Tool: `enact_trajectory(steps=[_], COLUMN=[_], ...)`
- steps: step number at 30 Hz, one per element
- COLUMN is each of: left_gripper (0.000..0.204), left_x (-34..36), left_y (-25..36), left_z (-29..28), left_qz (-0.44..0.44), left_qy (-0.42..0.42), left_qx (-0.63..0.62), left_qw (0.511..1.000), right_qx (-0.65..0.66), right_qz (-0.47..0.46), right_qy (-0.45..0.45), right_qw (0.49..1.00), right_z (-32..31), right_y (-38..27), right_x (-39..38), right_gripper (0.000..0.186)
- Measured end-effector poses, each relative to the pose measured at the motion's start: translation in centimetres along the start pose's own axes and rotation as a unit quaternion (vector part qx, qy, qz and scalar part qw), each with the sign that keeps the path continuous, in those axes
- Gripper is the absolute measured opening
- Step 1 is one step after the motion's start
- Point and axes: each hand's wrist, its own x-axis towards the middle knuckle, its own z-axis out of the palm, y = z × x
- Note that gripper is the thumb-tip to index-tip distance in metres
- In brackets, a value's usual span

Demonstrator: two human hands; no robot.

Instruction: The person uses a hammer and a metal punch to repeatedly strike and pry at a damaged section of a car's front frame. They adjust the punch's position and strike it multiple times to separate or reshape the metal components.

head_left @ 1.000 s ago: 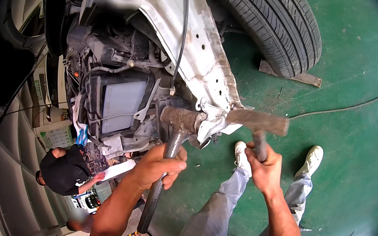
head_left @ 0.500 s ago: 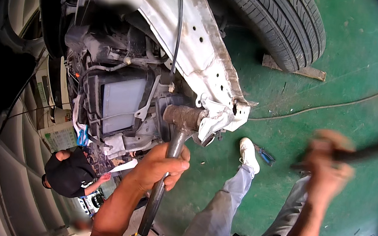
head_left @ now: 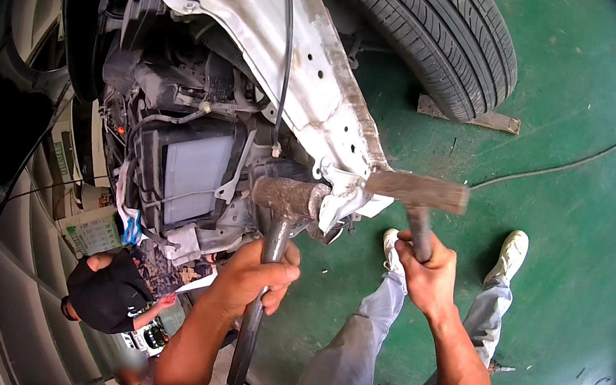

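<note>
My left hand (head_left: 261, 275) is wrapped round the metal handle of a sledgehammer (head_left: 287, 199). The heavy, rusty head rests against the inner side of the bent end (head_left: 341, 193) of a white car body rail (head_left: 318, 74). My right hand (head_left: 427, 272) grips a second hammer (head_left: 423, 192) near its head. That head is slightly blurred, and its left face is at the outer side of the same bent rail end; I cannot tell whether it touches. The crumpled sheet metal lies between the two hammer heads.
A car tyre (head_left: 435, 36) stands beyond the rail, with a wooden block (head_left: 471, 115) at its foot. Left of the rail is the exposed engine bay with a radiator (head_left: 198, 168). A cable (head_left: 566, 167) crosses the green floor. Another person (head_left: 106, 291) holds paper at lower left.
My right hand has swung the second hammer leftward from the right side up to the bent rail end. My left hand keeps its hammer there. The foot at right has come into view.
</note>
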Motion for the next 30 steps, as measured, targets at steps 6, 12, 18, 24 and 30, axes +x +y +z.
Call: enact_trajectory(steps=[6,12,18,24,30], left_gripper=[0.015,0.015,0.014,0.016,0.017], left_x=[1.1,1.0,1.3,1.2,0.8], left_y=[-0.5,-0.2,-0.4,0.6,-1.3], left_z=[0.3,0.2,0.7,-0.6,0.4], left_qz=[-0.016,-0.017,-0.006,0.012,-0.001], left_qy=[-0.018,-0.016,-0.019,0.008,-0.009], left_qx=[-0.003,0.016,0.013,0.003,-0.036], left_qw=[1.000,1.000,1.000,1.000,0.999], right_qx=[-0.148,-0.144,0.063,-0.077,-0.110], right_qz=[-0.081,-0.101,-0.293,-0.064,-0.073], right_qy=[-0.047,-0.009,0.307,-0.011,-0.008], right_qw=[0.985,0.984,0.903,0.995,0.991], right_z=[-0.1,-4.7,-8.6,-1.0,-2.5], right_y=[0.4,-2.6,-6.1,-2.5,-1.5], right_x=[1.0,1.0,0.2,1.3,0.7], right_gripper=[0.014,0.009,0.026,0.017,0.008])
